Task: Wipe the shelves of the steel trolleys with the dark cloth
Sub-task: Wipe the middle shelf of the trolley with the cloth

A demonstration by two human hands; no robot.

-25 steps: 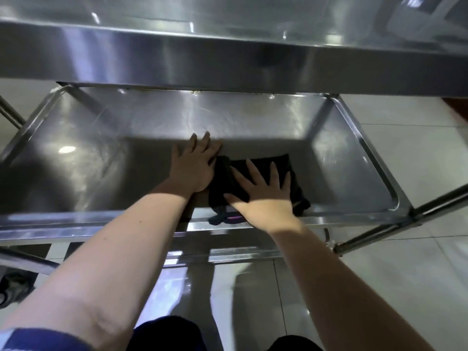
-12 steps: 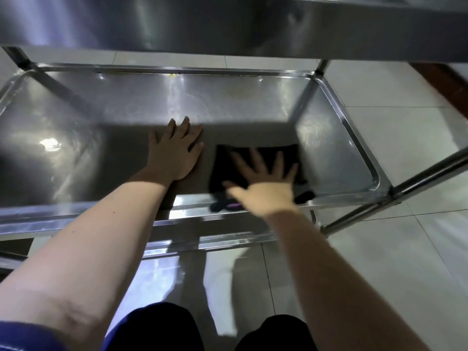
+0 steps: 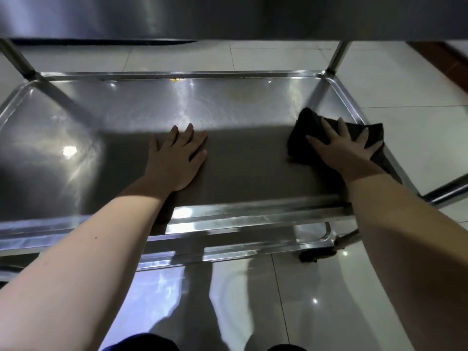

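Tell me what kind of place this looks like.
Probably a commercial kitchen or canteen service area, though I can't be sure: a steel trolley with rimmed shelves, glossy pale floor tiles, and the right hand pressing a dark cloth on it.

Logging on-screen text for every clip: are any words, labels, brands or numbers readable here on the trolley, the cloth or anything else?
None: no text can be read anywhere in this view.
The lower shelf shows only glare and a faint stain.
The dark cloth under the right hand shows no tag or print.
The left hand lies flat on bare steel.
The upper shelf and floor tiles are unmarked.
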